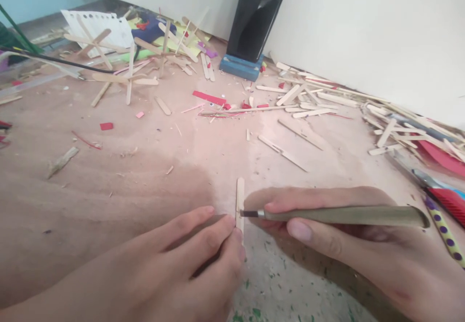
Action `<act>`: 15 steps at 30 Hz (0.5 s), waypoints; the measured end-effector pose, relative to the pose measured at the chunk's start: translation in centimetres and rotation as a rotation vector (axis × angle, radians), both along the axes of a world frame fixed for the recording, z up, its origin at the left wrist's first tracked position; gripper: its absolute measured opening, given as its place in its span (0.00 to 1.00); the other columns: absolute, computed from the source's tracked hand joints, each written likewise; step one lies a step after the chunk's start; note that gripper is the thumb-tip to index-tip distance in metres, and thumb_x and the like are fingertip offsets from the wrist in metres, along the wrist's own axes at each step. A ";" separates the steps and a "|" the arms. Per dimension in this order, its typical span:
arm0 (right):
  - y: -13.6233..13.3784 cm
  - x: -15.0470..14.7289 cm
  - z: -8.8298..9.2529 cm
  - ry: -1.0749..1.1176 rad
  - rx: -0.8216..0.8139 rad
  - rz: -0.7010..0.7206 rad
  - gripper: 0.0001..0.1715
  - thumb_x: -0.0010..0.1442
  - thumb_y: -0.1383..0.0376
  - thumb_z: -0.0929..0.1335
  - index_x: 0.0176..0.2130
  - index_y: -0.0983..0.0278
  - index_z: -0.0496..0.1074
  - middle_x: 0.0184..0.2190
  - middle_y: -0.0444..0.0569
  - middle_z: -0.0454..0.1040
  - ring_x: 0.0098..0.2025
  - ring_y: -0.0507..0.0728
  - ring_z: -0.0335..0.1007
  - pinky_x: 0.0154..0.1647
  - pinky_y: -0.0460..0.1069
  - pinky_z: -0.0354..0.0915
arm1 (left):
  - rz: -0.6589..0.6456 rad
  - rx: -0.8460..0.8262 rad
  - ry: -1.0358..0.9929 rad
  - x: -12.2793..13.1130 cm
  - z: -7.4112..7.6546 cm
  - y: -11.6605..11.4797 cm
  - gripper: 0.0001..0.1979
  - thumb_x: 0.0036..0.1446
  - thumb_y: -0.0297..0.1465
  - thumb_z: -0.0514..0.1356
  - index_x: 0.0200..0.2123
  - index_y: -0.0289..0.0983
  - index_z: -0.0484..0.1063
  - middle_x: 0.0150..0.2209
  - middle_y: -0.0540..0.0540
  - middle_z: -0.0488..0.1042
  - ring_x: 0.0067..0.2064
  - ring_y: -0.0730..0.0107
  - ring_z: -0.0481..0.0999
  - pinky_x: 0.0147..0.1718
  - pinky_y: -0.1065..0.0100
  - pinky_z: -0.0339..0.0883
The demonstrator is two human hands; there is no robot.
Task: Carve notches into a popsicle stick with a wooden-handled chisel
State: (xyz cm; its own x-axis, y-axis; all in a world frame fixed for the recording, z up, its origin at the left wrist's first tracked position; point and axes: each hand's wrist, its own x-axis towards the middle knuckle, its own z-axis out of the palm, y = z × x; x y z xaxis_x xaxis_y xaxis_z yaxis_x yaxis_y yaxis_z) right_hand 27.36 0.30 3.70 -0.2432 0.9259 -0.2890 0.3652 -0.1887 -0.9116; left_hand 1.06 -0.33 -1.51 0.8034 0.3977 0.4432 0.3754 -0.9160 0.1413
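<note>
My left hand (189, 259) presses its fingertips on the lower end of a pale wooden craft stick (240, 198) that lies on the floor, pointing away from me. My right hand (348, 244) grips a knife with an olive-brown handle (345, 215), held sideways. Its short dark blade (250, 213) touches the right edge of the stick, just above my left fingertips.
Loose craft sticks (301, 101) and red paper scraps (209, 98) litter the floor ahead and along the white wall at right. A black stand on a blue base (241, 65) rises at the back. Stick frames (109, 70) lie far left. A dotted pencil (445, 230) and red-handled tool (448, 198) lie right.
</note>
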 end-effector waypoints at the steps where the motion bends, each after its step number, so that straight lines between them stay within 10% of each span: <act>1: 0.1 0.1 0.0 0.001 -0.013 0.007 0.12 0.63 0.53 0.76 0.46 0.50 0.85 0.52 0.47 0.81 0.49 0.64 0.82 0.42 0.48 0.82 | 0.000 -0.003 0.003 -0.2 -0.1 0.0 0.14 0.69 0.30 0.58 0.55 0.37 0.76 0.55 0.46 0.78 0.61 0.63 0.75 0.72 0.58 0.63; 6: -0.1 -0.5 0.5 0.018 -0.121 -0.175 0.16 0.56 0.48 0.79 0.41 0.51 0.86 0.48 0.50 0.83 0.50 0.67 0.82 0.48 0.52 0.81 | -0.018 -0.032 0.023 -0.6 -0.2 0.1 0.15 0.66 0.28 0.62 0.54 0.33 0.77 0.57 0.47 0.77 0.61 0.66 0.73 0.76 0.63 0.45; 15: -0.8 -1.0 0.4 -0.022 -0.028 -0.197 0.11 0.56 0.51 0.80 0.39 0.48 0.86 0.44 0.44 0.84 0.45 0.59 0.84 0.45 0.40 0.76 | -0.028 -0.002 -0.002 -0.4 0.2 0.4 0.14 0.68 0.27 0.59 0.53 0.33 0.78 0.55 0.50 0.79 0.57 0.64 0.75 0.73 0.62 0.52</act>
